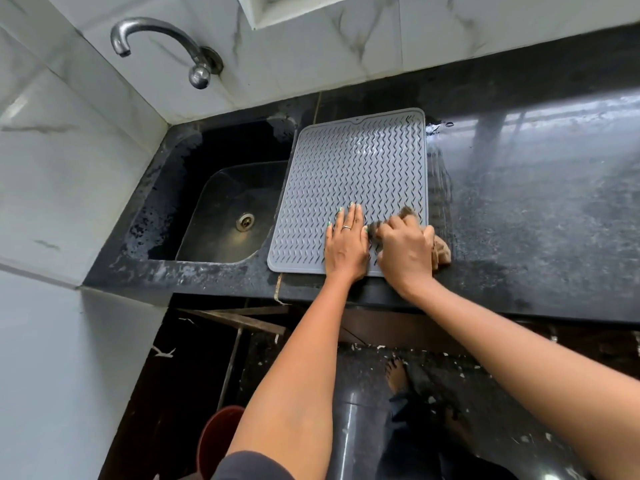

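A grey ribbed silicone drying mat (356,168) lies flat on the dark stone counter, just right of the sink. My left hand (346,242) presses flat on the mat's near edge, fingers straight, a ring on one finger. My right hand (405,252) sits beside it at the mat's near right corner and grips a crumpled brown cloth (441,251). The cloth pokes out above and to the right of the fingers and touches both mat and counter.
A dark sink (225,216) with a metal drain lies left of the mat, under a curved wall tap (156,39). The wet counter (536,202) stretches right. White tiled walls stand behind and left. A reddish bucket (216,438) and bare feet are on the floor below.
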### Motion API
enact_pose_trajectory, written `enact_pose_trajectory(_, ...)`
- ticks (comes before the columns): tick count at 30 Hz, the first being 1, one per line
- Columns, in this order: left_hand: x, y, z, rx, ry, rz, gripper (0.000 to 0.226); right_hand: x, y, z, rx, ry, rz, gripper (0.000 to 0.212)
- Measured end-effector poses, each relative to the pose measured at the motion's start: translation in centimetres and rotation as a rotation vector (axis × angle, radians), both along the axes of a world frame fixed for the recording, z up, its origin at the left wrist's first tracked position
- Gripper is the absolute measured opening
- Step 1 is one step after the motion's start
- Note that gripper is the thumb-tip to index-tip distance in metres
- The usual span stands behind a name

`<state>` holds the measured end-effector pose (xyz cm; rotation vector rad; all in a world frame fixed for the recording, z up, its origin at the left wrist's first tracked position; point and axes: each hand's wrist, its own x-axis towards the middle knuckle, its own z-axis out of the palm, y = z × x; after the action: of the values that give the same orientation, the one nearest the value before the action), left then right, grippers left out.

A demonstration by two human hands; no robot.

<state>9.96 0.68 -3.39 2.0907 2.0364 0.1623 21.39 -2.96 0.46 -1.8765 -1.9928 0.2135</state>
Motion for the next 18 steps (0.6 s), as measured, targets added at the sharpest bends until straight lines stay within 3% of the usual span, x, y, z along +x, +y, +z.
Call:
enact_pose_trajectory(3,0.0,-0.1,0.0,0.019,-0.001,0.001,0.052,0.2,-3.1,-0.7,0.090,-0.006,0.058,0.014)
enact_pose_trajectory(6,0.0,-0.3,0.2,0.011,-0.001,-0.006,0.052,0.7,-2.5,-0.1,0.024,0.078,0.059,0.020)
enact_pose_trajectory(9,-0.3,0.1,0.8,0.029,-0.041,-0.005,0.049,1.2,-0.2,1.3,-0.045,0.297,-0.022,0.024)
enact_pose_trajectory(12,-1.0,0.9,1.6,0.164,-0.098,0.082,0.039,1.3,2.8,3.2,-0.058,0.455,-0.066,0.025)
enact_pose_trajectory(18,-3.1,6.0,3.4,0.233,-0.119,0.127,0.032,-0.6,11.9,6.2,-0.085,0.489,-0.066,0.026)
